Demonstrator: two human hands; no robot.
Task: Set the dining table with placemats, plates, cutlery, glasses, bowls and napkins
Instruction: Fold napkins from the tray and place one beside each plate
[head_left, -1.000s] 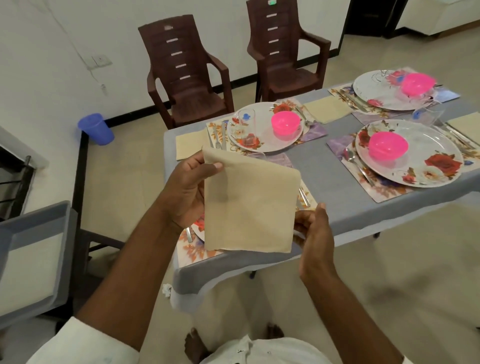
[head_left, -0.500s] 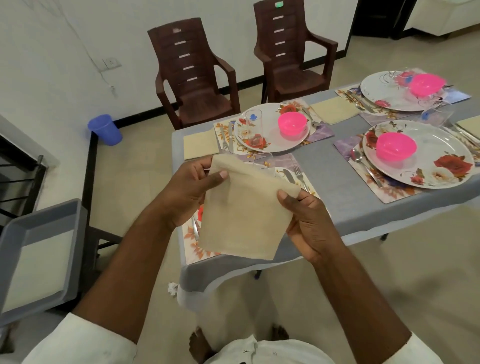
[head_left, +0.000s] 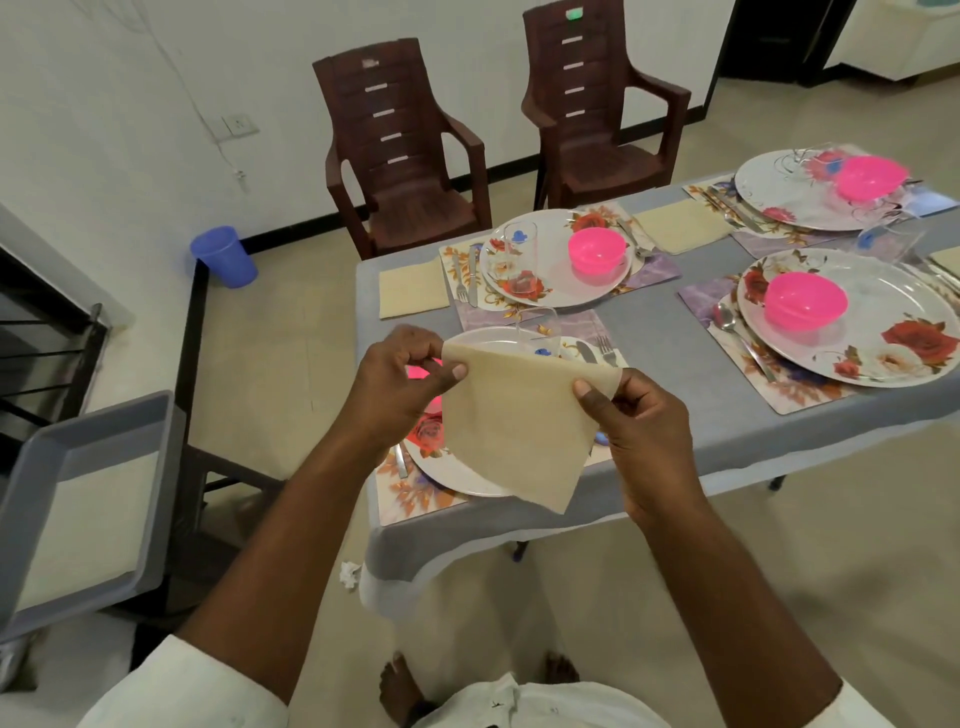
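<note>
A beige napkin (head_left: 514, 421) hangs in the air above the near place setting. My left hand (head_left: 400, 379) pinches its top left corner and my right hand (head_left: 636, 415) pinches its top right corner. Under it lie a floral plate (head_left: 457, 473) on a placemat (head_left: 410, 499), a glass (head_left: 537, 330), a knife and a fork (head_left: 605, 351). A pink bowl on that plate is mostly hidden by my left hand. Three other settings each hold a plate and a pink bowl (head_left: 597, 249). Flat napkins (head_left: 413, 288) lie beside two of them.
The grey-clothed table (head_left: 665, 343) ends just in front of me. Two brown plastic chairs (head_left: 400, 150) stand at its far side. A grey tray (head_left: 78, 509) sits at my left on a dark frame. A blue bucket (head_left: 223, 257) stands by the wall.
Both hands shifted from the napkin's sides to its top corners. The napkin has turned and now hangs from its upper edge, with a lower corner pointing down.
</note>
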